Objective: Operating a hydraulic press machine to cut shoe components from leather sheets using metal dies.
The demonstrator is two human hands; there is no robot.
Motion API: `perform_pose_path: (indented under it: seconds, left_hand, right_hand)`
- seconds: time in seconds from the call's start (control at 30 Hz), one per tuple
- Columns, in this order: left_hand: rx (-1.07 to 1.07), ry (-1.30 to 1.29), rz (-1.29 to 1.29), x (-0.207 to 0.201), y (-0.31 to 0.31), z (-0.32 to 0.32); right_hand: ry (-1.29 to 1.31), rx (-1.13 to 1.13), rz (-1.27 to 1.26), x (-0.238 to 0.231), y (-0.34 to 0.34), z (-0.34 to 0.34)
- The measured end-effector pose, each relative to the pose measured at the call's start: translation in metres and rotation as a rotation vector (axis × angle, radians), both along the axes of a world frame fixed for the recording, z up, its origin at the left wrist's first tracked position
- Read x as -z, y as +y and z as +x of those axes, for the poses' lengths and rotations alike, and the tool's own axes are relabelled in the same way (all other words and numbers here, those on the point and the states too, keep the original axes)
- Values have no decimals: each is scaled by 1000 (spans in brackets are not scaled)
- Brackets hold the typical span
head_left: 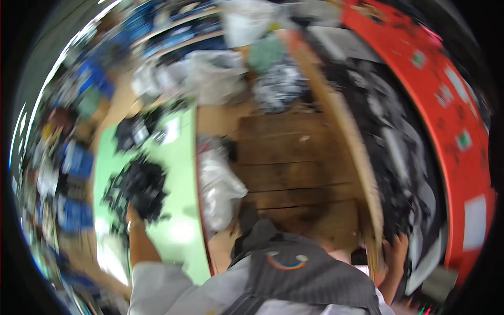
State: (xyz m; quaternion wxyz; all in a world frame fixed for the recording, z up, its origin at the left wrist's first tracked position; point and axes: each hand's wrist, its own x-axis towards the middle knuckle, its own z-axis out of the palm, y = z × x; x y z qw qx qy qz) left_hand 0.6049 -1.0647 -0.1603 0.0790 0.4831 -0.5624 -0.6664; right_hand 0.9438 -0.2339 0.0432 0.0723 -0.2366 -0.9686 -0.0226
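Workshop floor and crowded storage wrap around the whole view, and we're looking down a brown planked platform [294, 176] that runs up the middle. Along the right sweeps a long red panel [415, 100], its edge bent by the lens, and across on the left sits a green-topped table [184, 210], dark-edged on its right side. Green surface shows between the heap and that edge, giving the left hand room there; on the other side, a pale wooden board [346, 136] hems in a long bed of dark material [386, 142], so it's tighter for the right. White plastic bags [216, 189] crowd the floor just beside the table.

Now the black scrap pile [144, 186]: it's sitting loose on the green top, directly beyond the left hand [133, 214], whose fingers meet its near edge. Everything's smeared by motion, so whether those fingers are spread or closed on scraps, I can't tell. That left arm reaches forward from a pale sleeve [160, 286], a band [130, 226] at the wrist. Over right, the other hand [397, 249] points upward beside the board's near end, fingertips against the dark material, grip unreadable too.
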Motion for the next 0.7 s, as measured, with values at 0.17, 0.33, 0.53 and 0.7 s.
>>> perform_pose_path:
  seconds: [0.17,0.33,0.53,0.7]
  left_hand:
    - [437,153,119,22,95,-100]
    - [1094,334,-132,-68,490,-209]
    - [1930,1098,-237,-204,828,-110]
    - [2232,1531,-384,-237,1008,-2]
  right_hand:
    - [28,282,-217,7,9,-63]
    - [0,317,-498,15,57,-51]
    - [307,228,-432,21,71,-16]
    - [460,330,-547,-6,85,53]
